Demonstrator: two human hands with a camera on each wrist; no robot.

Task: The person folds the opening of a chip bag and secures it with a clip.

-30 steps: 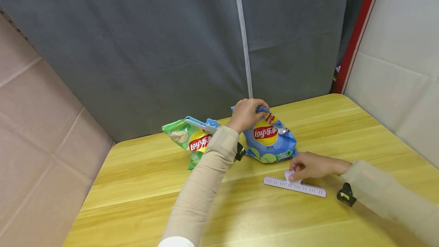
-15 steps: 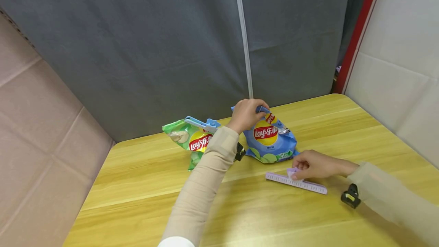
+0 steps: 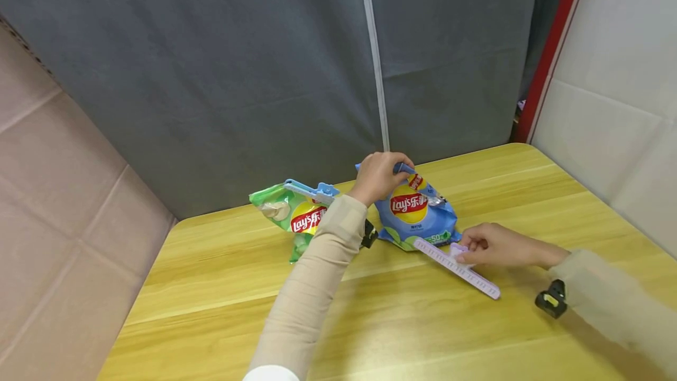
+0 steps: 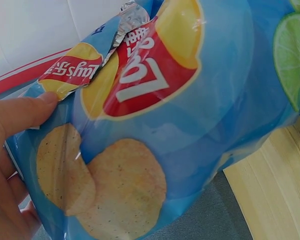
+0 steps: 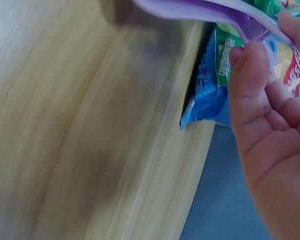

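Observation:
My left hand point(image 3: 378, 178) pinches the folded top of a blue Lay's chip bag point(image 3: 409, 213), which stands on the table. In the left wrist view the thumb point(image 4: 32, 112) presses the bag's front, with the other fingers behind it. My right hand point(image 3: 489, 246) pinches the handle of a long purple bag clip point(image 3: 457, 266) between thumb and fingers. The clip slants in front of the bag's lower right, its far end overlapping the bag's bottom edge in the head view. In the right wrist view the clip point(image 5: 200, 11) shows above the fingertips.
A green Lay's bag point(image 3: 280, 207) with a blue clip point(image 3: 312, 191) across its top stands left of the blue bag, partly behind my left arm. The wooden table point(image 3: 211, 310) ends at a grey curtain point(image 3: 238, 75) behind, with a pale wall point(image 3: 619, 110) on the right.
My right hand has lifted the purple clip and moved it away from me toward the blue bag, turning it to a steeper slant. The left hand and both bags have stayed put.

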